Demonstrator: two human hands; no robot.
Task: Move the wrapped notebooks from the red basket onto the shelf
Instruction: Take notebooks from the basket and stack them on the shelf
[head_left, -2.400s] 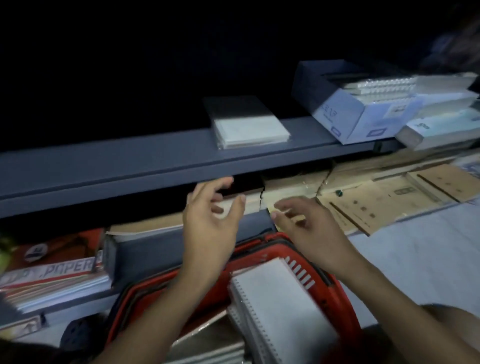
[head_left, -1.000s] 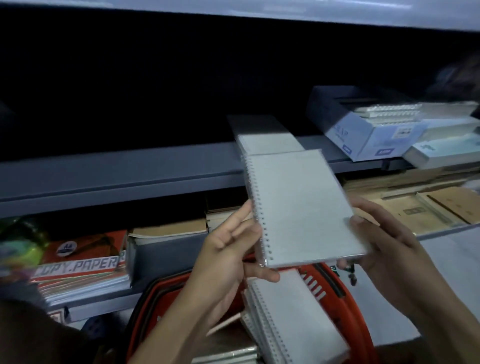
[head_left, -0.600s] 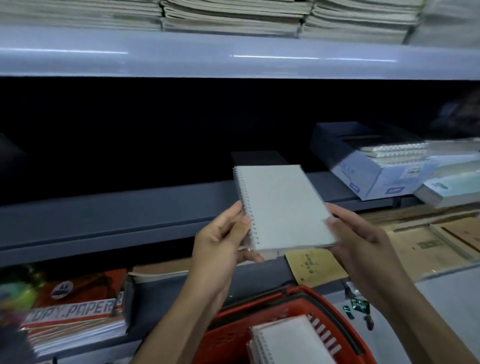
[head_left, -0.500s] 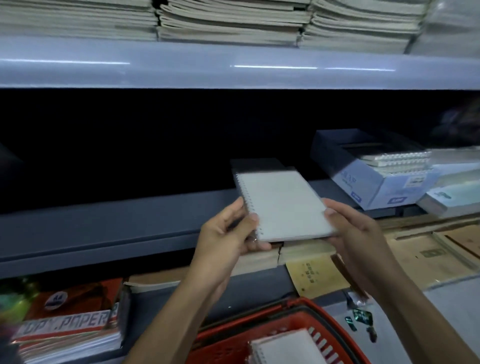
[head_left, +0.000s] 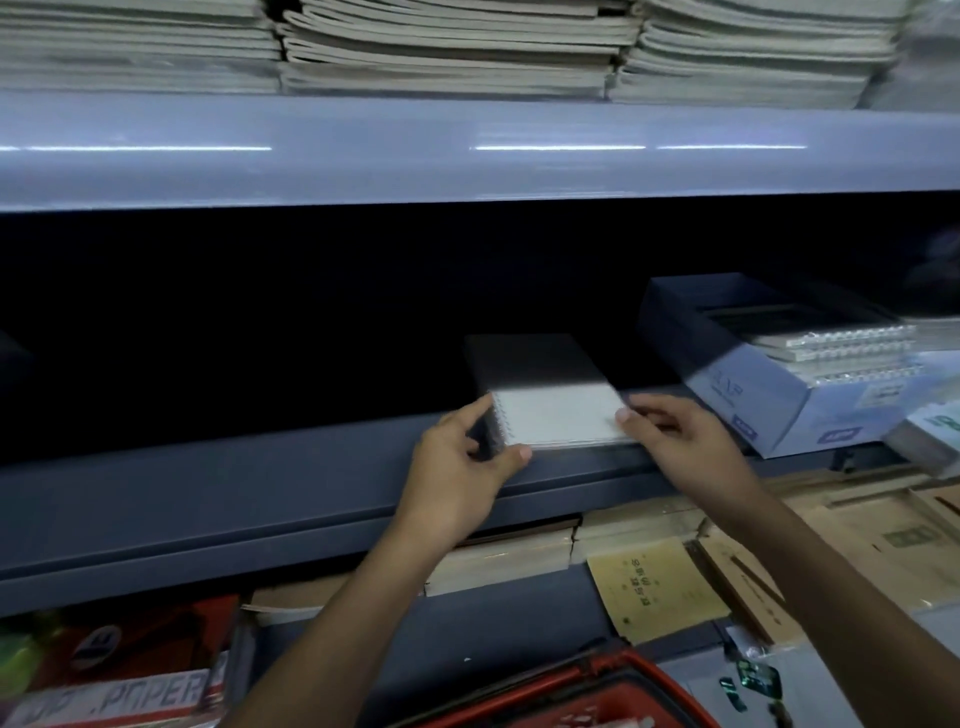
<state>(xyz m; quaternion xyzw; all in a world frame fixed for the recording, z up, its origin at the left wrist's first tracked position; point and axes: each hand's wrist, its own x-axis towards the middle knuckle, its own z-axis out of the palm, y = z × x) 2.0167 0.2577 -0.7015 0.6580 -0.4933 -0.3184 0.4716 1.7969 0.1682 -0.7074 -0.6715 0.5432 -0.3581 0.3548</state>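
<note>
The wrapped notebook lies flat on the shelf, gripped at its edges between the left hand and right hand.

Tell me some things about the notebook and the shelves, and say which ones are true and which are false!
1. Both hands are on the spiral notebook. True: the left hand holds its spiral side and the right hand its other side.
2. The notebook is in the red basket. False: it lies on the grey shelf, on top of a small stack.
3. The shelf above holds stacks of paper goods. True.
4. The blue box is left of the notebook. False: it sits to the right.
5. The blue box is empty. False: spiral-bound notebooks show inside it.
</note>
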